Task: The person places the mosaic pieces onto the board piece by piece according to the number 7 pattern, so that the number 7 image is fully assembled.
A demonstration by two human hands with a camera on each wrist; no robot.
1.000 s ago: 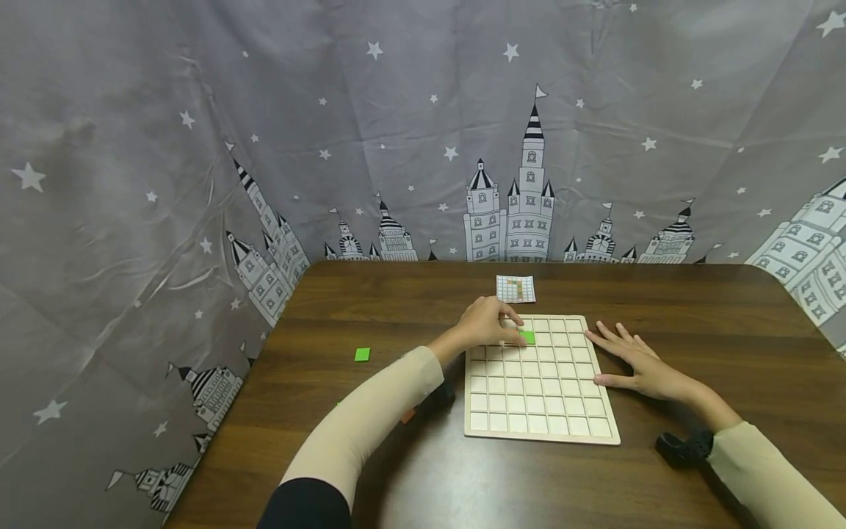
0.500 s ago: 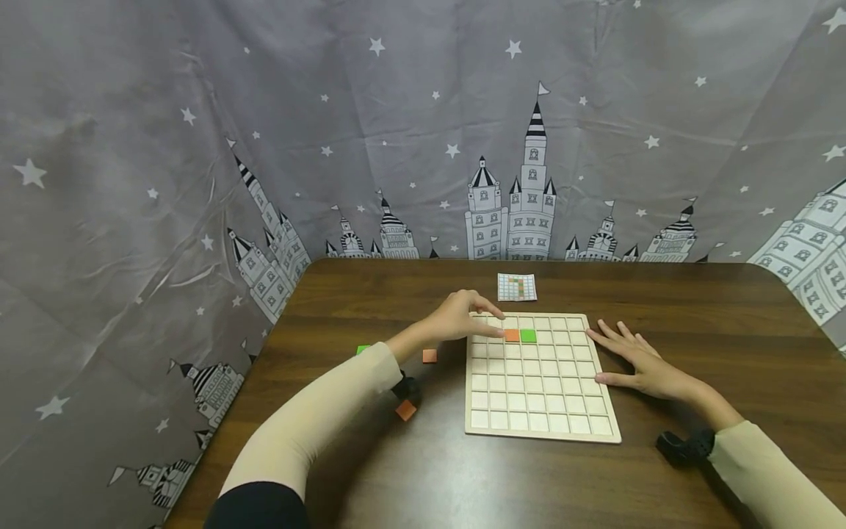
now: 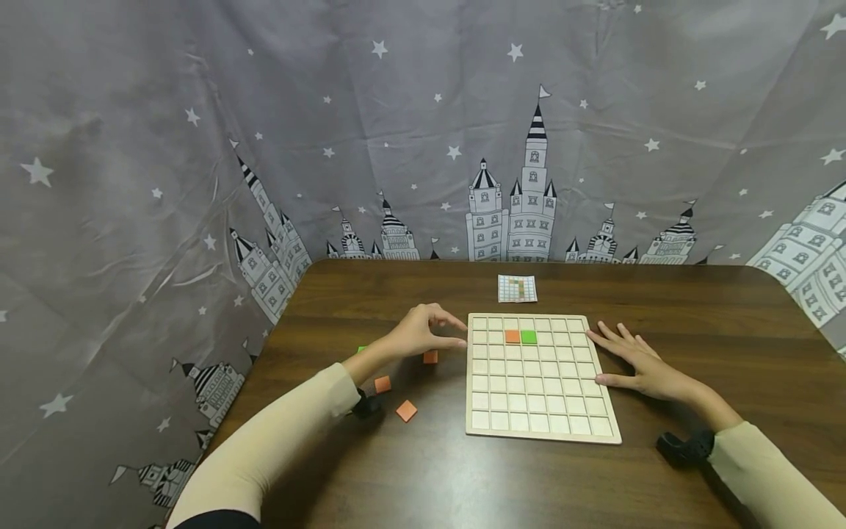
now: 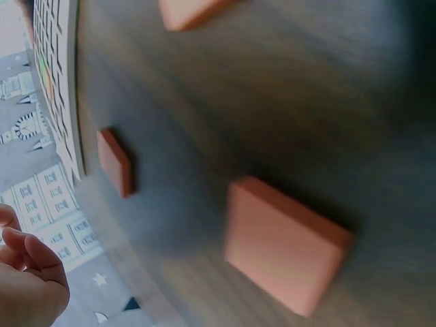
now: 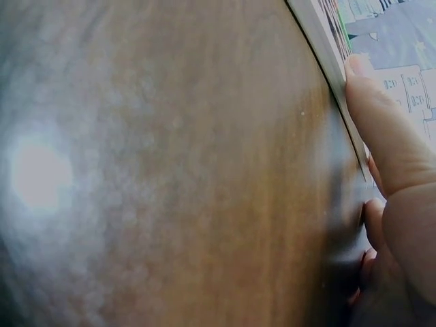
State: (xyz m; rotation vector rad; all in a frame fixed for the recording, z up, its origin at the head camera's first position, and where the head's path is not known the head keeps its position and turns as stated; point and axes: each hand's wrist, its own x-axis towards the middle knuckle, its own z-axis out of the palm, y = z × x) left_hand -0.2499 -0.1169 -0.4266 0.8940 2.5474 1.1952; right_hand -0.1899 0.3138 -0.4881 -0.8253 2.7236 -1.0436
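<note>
A pale wooden grid board [image 3: 542,382] lies on the table, with an orange tile [image 3: 512,336] and a green tile [image 3: 529,336] side by side in its second row from the far edge. My left hand [image 3: 419,332] hovers just left of the board, thumb and fingers apart and nothing between them. Below and around it lie loose orange tiles; one [image 3: 431,357] is under the hand, one [image 3: 382,384] near the wrist, another [image 3: 406,411] closer to me. My right hand [image 3: 637,365] has spread fingers, with thumb and fingertips touching the board's right edge.
A small printed card [image 3: 518,289] with a coloured grid pattern lies beyond the board. Part of a green tile [image 3: 361,349] shows behind the left forearm. A grey curtain [image 3: 396,132] with castles hangs behind the brown table [image 3: 694,308].
My left hand has withdrawn leftward from the board. An orange tile, hidden by the hand at first, now shows left of the green one. My right hand has stayed at the board's edge.
</note>
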